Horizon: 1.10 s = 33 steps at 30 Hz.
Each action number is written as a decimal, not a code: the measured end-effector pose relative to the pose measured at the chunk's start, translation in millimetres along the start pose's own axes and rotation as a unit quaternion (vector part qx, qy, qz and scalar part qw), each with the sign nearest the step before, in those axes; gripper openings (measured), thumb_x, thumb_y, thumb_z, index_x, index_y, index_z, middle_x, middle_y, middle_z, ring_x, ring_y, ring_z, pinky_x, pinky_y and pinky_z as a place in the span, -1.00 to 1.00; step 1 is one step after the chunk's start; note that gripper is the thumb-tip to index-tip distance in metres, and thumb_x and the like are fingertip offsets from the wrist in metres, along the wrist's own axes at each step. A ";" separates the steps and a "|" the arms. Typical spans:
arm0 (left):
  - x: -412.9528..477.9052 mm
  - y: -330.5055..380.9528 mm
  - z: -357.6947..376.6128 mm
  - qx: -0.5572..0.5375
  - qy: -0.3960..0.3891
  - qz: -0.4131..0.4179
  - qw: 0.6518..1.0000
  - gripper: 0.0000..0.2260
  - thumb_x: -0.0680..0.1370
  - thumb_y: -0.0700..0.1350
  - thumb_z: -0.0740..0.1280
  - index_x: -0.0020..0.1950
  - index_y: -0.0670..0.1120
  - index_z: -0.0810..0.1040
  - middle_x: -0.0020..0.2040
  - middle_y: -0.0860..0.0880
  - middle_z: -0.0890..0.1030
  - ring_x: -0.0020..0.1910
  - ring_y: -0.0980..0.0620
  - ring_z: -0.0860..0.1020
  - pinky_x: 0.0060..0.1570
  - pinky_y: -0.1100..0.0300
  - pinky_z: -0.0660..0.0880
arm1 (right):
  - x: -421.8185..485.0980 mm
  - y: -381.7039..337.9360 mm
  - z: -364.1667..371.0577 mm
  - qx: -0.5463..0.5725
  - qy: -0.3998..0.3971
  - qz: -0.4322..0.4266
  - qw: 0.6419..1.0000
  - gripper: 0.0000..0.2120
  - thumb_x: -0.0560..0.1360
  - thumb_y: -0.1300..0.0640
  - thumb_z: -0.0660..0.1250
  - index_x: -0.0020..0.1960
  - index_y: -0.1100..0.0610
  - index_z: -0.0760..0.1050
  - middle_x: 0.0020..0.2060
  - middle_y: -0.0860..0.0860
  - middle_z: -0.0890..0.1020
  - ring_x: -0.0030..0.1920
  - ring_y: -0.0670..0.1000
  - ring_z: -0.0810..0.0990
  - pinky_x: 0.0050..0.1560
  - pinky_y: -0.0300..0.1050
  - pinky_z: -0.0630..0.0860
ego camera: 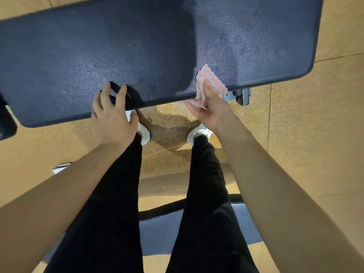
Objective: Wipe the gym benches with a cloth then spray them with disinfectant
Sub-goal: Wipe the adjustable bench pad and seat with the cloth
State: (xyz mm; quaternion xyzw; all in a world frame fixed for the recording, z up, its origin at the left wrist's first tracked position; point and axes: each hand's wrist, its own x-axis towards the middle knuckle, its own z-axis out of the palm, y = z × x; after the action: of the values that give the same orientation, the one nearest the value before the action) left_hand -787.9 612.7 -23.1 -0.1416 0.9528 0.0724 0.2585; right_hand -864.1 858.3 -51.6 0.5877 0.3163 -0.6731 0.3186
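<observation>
Wiping stage: judged under way on the gym bench (137, 46). No disinfectant bottle is in view, so the spraying looks not yet begun.
Left hand (113, 115): open and holding nothing. The fingers are spread on the pad's near rim at about 7 o'clock, with the thumb just below the edge. It looks like a brace.
Gym bench surface: a dark padded top with a pebbled, vinyl-like skin fills the upper view. It is probably firm with slight give, slick once wet, and heavy enough to stay put under a wipe.
Cloth (211, 77): a pink-and-pale zigzag weave on the near rim at about 5 o'clock. Part lies flat on top and part hangs bunched below the edge.
Cloth handling: light, soft and floppy, so likely to fold over or slip from a loose pinch. It is best taken bunched in the palm, with the fingers pressing it flat.
Right hand (208, 109): gripping the cloth. The thumb presses it on the rim and the fingers curl round the bunched part beneath.
Metal bracket (239, 96): under the pad just right of the cloth, and a possible snag.
Writing: none readable on the bench, the cloth or the white shoes (199, 133).
</observation>
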 end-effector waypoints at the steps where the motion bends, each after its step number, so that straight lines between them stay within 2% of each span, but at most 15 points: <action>1: 0.5 -5.7 0.4 -0.002 0.001 -0.001 1.000 -0.38 0.58 -0.05 0.37 0.62 0.06 0.26 0.64 -0.21 0.20 0.56 -0.36 0.23 0.41 -0.36 0.37 | -1.2 6.5 4.1 0.009 -0.009 0.001 1.000 -0.63 0.58 -0.02 0.39 0.25 0.21 0.51 0.27 0.16 0.58 0.11 0.16 0.65 0.10 0.08 0.67; 3: 0.3 -12.9 1.9 0.008 -0.004 0.011 1.000 -0.35 0.57 -0.08 0.37 0.64 0.07 0.24 0.65 -0.22 0.20 0.56 -0.36 0.22 0.41 -0.35 0.38 | -3.6 19.9 13.5 0.007 -0.025 0.010 1.000 -0.62 0.59 -0.02 0.37 0.27 0.21 0.52 0.14 0.15 0.60 0.00 0.12 0.67 0.07 0.04 0.68; 5: -1.2 -14.3 4.2 0.022 -0.016 0.024 0.999 -0.29 0.56 -0.08 0.39 0.67 0.06 0.19 0.66 -0.23 0.16 0.59 -0.38 0.17 0.46 -0.35 0.33 | -3.1 34.9 22.1 -0.004 -0.035 0.014 0.999 -0.60 0.58 -0.04 0.38 0.30 0.19 0.51 0.13 0.13 0.56 -0.04 0.11 0.71 0.07 0.00 0.68; 10: -4.2 -18.0 5.5 0.062 -0.036 0.056 0.996 -0.16 0.51 -0.04 0.43 0.70 0.04 0.06 0.69 -0.22 0.08 0.62 -0.42 0.11 0.52 -0.37 0.23 | 1.6 77.4 53.0 -0.025 -0.066 0.022 0.997 -0.62 0.60 0.00 0.37 0.35 0.16 0.48 0.20 0.11 0.56 0.17 0.18 0.66 0.20 0.09 0.63; 13: -7.2 -39.5 6.4 0.017 -0.024 0.109 0.994 -0.21 0.51 -0.11 0.42 0.69 0.01 0.16 0.69 -0.16 0.15 0.63 -0.33 0.14 0.52 -0.32 0.26 | 4.8 100.5 74.5 -0.035 -0.041 0.030 0.998 -0.66 0.59 0.00 0.39 0.25 0.19 0.50 0.20 0.18 0.57 0.08 0.14 0.66 0.14 0.09 0.65; 15: -12.1 -61.9 8.0 -0.027 0.004 0.131 0.991 -0.25 0.50 -0.16 0.43 0.67 -0.04 0.23 0.67 -0.14 0.23 0.62 -0.26 0.20 0.54 -0.28 0.25 | 6.1 113.1 84.6 -0.045 -0.033 0.034 0.998 -0.58 0.58 -0.02 0.40 0.31 0.23 0.48 0.21 0.25 0.60 0.03 0.13 0.69 0.10 0.06 0.67; 18: -21.7 -94.4 7.5 -0.017 0.030 0.091 0.995 -0.27 0.50 -0.14 0.42 0.66 -0.06 0.25 0.65 -0.16 0.26 0.61 -0.25 0.22 0.52 -0.28 0.25 | 5.9 130.2 97.0 -0.066 -0.043 0.046 0.996 -0.54 0.62 -0.04 0.33 0.34 0.28 0.41 -0.02 0.29 0.71 -0.08 0.11 0.74 0.13 0.01 0.66; 19: -23.6 -103.9 6.2 -0.008 0.031 0.061 0.998 -0.27 0.50 -0.13 0.41 0.66 -0.06 0.25 0.65 -0.17 0.25 0.61 -0.27 0.21 0.52 -0.29 0.24 | 5.9 136.5 101.9 -0.077 -0.049 0.047 0.995 -0.53 0.63 -0.07 0.29 0.35 0.28 0.38 -0.01 0.28 0.72 -0.10 0.08 0.75 0.08 -0.04 0.67; 22: -22.3 -129.6 1.5 -0.005 0.018 -0.021 1.000 -0.25 0.49 -0.11 0.40 0.67 -0.03 0.23 0.67 -0.17 0.21 0.62 -0.29 0.19 0.53 -0.28 0.21 | 7.9 157.4 118.5 -0.103 -0.054 0.040 0.992 -0.52 0.64 -0.13 0.25 0.27 0.28 0.37 0.25 0.28 0.61 -0.16 0.04 0.76 -0.17 -0.15 0.67; 24: -19.4 -145.4 0.4 -0.039 0.017 -0.027 0.999 -0.28 0.50 -0.14 0.40 0.66 0.00 0.26 0.66 -0.14 0.23 0.60 -0.29 0.23 0.51 -0.24 0.27 | 8.3 170.0 129.0 -0.120 -0.066 0.038 0.990 -0.57 0.65 -0.13 0.23 0.25 0.24 0.37 0.34 0.26 0.55 -0.12 0.05 0.77 -0.21 -0.17 0.65; 26: -17.5 -158.0 0.8 -0.100 0.046 -0.010 0.994 -0.37 0.50 -0.16 0.37 0.59 -0.02 0.38 0.61 -0.13 0.34 0.52 -0.27 0.35 0.47 -0.17 0.36 | 7.1 181.9 138.6 -0.146 -0.081 0.040 0.985 -0.52 0.67 -0.13 0.18 0.37 0.23 0.33 0.37 0.21 0.54 -0.11 -0.01 0.76 -0.21 -0.21 0.65; 28: -17.7 -164.6 0.8 -0.195 0.082 -0.066 0.975 -0.49 0.48 -0.14 0.35 0.46 -0.06 0.53 0.47 -0.11 0.49 0.40 -0.17 0.49 0.38 -0.10 0.46 | 6.0 191.4 147.2 -0.168 -0.104 0.052 0.979 -0.55 0.68 -0.16 0.13 0.34 0.19 0.32 0.35 0.22 0.56 -0.01 -0.02 0.75 -0.13 -0.19 0.66; 30: -17.5 -163.0 -5.3 -0.301 0.096 -0.163 0.935 -0.66 0.47 -0.08 0.33 0.24 -0.03 0.63 0.19 -0.03 0.63 0.15 -0.03 0.62 0.22 -0.07 0.57 | 4.7 199.4 155.4 -0.200 -0.118 0.071 0.970 -0.52 0.66 -0.21 0.14 0.37 0.15 0.33 0.26 0.22 0.63 0.14 0.01 0.71 0.12 -0.06 0.64; 31: -17.2 -159.9 -10.4 -0.361 0.082 -0.222 0.902 -0.76 0.47 -0.06 0.34 0.11 -0.02 0.64 0.03 0.03 0.66 0.00 0.04 0.64 0.13 -0.04 0.59 | 3.7 202.6 158.8 -0.214 -0.123 0.081 0.966 -0.50 0.65 -0.23 0.16 0.41 0.11 0.34 0.24 0.21 0.65 0.21 0.04 0.68 0.23 0.02 0.59; 33: -17.6 -152.1 -16.5 -0.490 0.000 -0.345 0.800 -0.93 0.49 -0.05 0.42 -0.07 -0.03 0.61 -0.17 0.09 0.64 -0.15 0.14 0.60 0.02 0.08 0.53 | 0.2 206.7 166.5 -0.237 -0.112 0.094 0.960 -0.53 0.63 -0.25 0.20 0.34 0.07 0.45 0.24 0.16 0.65 0.25 0.07 0.63 0.29 0.13 0.53</action>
State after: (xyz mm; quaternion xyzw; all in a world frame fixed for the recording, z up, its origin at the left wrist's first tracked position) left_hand -734.4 468.9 -9.8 -0.5690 0.6782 0.4355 0.1629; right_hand -796.9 601.7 -44.3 0.4432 0.3722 -0.6074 0.5441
